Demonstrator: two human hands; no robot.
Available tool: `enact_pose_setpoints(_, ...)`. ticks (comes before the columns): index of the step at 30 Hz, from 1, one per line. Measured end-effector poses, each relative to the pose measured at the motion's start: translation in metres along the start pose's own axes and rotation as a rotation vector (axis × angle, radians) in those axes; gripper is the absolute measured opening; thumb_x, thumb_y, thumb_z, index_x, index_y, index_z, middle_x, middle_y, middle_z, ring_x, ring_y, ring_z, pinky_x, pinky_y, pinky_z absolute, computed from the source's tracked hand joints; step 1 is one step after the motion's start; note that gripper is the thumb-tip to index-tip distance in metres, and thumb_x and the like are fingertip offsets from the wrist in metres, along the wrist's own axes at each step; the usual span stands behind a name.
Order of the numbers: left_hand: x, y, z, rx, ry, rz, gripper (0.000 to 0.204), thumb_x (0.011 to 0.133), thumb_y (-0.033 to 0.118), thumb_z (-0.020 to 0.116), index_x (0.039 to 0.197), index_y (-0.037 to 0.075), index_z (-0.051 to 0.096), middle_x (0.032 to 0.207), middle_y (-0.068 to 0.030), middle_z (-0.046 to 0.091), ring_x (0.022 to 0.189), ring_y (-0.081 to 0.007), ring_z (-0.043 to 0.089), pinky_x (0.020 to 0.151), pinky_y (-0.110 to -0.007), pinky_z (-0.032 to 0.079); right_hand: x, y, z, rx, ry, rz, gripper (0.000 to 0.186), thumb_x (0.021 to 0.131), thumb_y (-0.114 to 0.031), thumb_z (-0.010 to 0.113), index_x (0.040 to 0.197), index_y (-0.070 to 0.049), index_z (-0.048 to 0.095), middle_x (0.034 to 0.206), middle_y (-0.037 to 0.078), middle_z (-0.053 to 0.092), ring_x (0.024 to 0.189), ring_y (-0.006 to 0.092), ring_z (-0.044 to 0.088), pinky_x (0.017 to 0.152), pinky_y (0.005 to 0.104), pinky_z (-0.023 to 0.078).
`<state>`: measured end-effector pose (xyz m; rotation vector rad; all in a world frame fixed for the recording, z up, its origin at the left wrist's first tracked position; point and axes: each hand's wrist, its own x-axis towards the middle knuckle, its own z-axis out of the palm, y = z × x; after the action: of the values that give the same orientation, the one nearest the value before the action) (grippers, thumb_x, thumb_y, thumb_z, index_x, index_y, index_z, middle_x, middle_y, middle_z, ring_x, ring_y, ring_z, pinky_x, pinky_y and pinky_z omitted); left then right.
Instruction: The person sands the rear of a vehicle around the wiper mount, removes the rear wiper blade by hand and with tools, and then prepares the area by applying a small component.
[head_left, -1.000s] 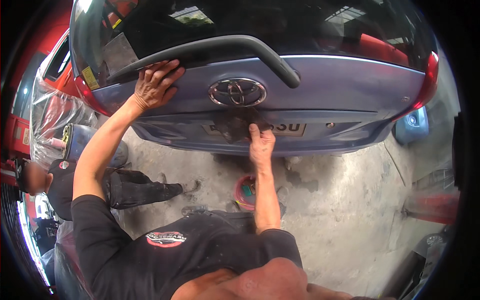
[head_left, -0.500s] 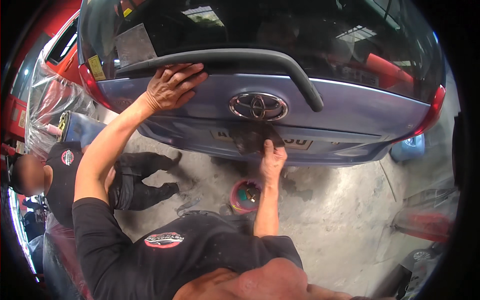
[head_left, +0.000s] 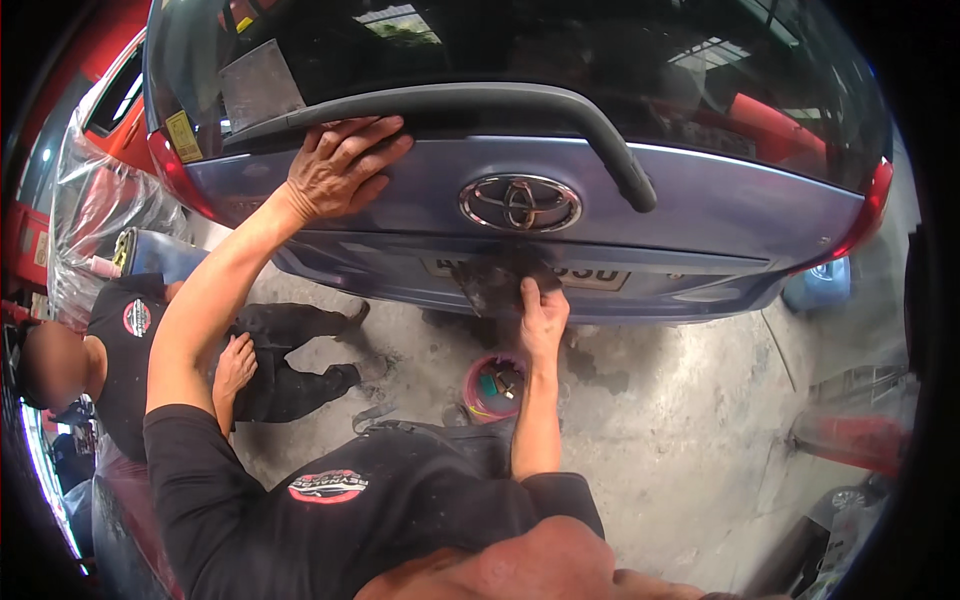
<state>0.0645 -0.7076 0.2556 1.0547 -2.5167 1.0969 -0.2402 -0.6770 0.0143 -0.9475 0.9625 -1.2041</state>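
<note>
My left hand (head_left: pixel 338 170) rests with spread fingers on the blue tailgate (head_left: pixel 690 200) just below the rear wiper (head_left: pixel 545 100), its fingertips near the blade. My right hand (head_left: pixel 542 315) grips a dark thin sheet (head_left: pixel 485 285) between thumb and fingers, held over the number plate (head_left: pixel 595 278) below the chrome emblem (head_left: pixel 520 205), partly covering the plate. Whether the sheet presses on the plate I cannot tell. The fingers behind the sheet are hidden.
A co-worker (head_left: pixel 130 370) in dark clothes is at the left, behind my arm. A bucket (head_left: pixel 493 385) with small items stands on the concrete floor below the bumper. Plastic sheeting (head_left: pixel 115 200) hangs by a red vehicle at left. A blurred red object (head_left: pixel 850 440) is at right.
The car has shifted down and right in the view since a second ago, both my hands moving with it. The co-worker's hand now shows beside my left arm.
</note>
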Motion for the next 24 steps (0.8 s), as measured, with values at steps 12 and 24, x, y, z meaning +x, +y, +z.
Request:
enact_pose_setpoints(12, -0.004, 0.002, -0.001, 0.011, -0.023, -0.019, 0.063, 0.078, 0.027, 0.068, 0.14, 0.025, 0.052, 0.15, 0.002, 0.043, 0.133, -0.022, 0.04, 0.108, -0.04, 0.031, 0.01, -0.005, 0.014, 0.197, -0.046, -0.047, 0.02, 0.095, -0.015, 0.067, 0.108, 0.001, 0.068, 0.095, 0.0, 0.066, 0.086, 0.0092, 0.055, 0.081, 0.0258, 0.045)
enact_pose_setpoints(24, -0.002, 0.0, -0.001, 0.024, -0.046, -0.019, 0.062, 0.081, 0.026, 0.065, 0.141, 0.025, 0.05, 0.15, 0.0008, 0.042, 0.134, -0.0228, 0.038, 0.108, -0.041, 0.03, 0.009, -0.019, 0.038, 0.229, 0.034, -0.245, 0.021, 0.095, -0.013, 0.067, 0.112, 0.0, 0.067, 0.096, -0.001, 0.067, 0.082, 0.0062, 0.055, 0.075, 0.0209, 0.043)
